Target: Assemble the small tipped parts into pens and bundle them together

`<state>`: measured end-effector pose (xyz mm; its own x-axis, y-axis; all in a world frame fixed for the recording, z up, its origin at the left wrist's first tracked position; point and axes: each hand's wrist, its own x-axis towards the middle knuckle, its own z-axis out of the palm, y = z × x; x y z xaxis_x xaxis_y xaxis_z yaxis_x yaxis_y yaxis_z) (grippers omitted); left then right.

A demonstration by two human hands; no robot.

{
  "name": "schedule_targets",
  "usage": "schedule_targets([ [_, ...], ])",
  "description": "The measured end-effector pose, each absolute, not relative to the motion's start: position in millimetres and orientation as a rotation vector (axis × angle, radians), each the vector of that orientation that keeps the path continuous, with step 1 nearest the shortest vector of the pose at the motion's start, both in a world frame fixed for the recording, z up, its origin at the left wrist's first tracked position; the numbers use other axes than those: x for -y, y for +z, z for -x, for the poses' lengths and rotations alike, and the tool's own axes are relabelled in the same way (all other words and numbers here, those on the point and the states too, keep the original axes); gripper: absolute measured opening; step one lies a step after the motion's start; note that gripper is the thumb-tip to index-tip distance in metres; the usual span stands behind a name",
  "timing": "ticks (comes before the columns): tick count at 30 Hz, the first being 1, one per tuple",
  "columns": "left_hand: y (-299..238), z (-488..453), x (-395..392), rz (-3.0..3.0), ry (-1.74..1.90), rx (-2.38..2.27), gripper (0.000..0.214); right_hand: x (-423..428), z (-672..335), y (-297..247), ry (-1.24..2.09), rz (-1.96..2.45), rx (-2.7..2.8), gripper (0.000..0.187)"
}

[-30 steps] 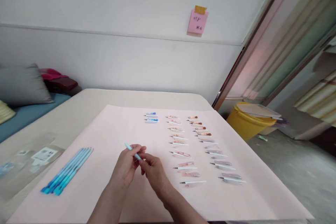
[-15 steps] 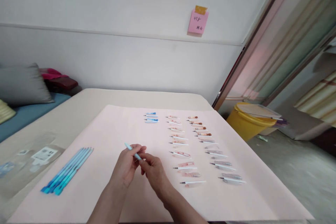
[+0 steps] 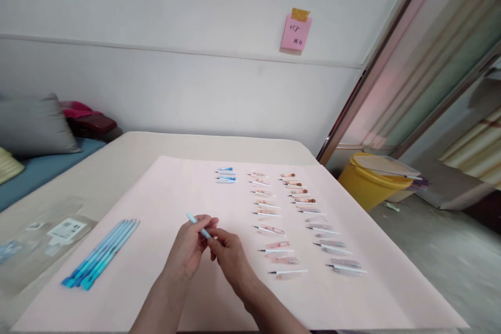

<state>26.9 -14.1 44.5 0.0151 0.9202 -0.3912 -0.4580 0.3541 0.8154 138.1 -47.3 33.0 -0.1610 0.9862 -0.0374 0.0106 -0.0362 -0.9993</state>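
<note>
here my left hand [image 3: 191,248] and right hand [image 3: 230,257] both pinch the slim light-blue plastic pen [image 3: 197,223] just above the pale pink paper sheet [image 3: 164,193]. i judge a light fingertip grip, hands close together, suits it best, so the thin barrel neither bends nor slips.

This is a room in a home, put to use for light handwork. A grey pillow [image 3: 33,125] and red cloth [image 3: 78,110] lie on a blue mattress [image 3: 35,175] against the plain white wall [image 3: 176,5], where a pink note [image 3: 296,32] is taped. A sliding door [image 3: 410,62] stands on the right, near a yellow bucket [image 3: 368,185] on bare concrete floor [image 3: 450,255]. The bench [image 3: 156,146] carries a pink sheet [image 3: 164,193] with pen parts [image 3: 270,214] in neat rows and blue pens [image 3: 102,254] side by side.
</note>
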Motion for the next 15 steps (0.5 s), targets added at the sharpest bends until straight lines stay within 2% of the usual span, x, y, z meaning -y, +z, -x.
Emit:
schedule_targets([
  [15, 44.3, -26.6, 14.2, -0.533, 1.143, -1.064, 0.018, 47.5, -137.3, 38.9, 1.376, 1.182, 1.274, 0.024],
])
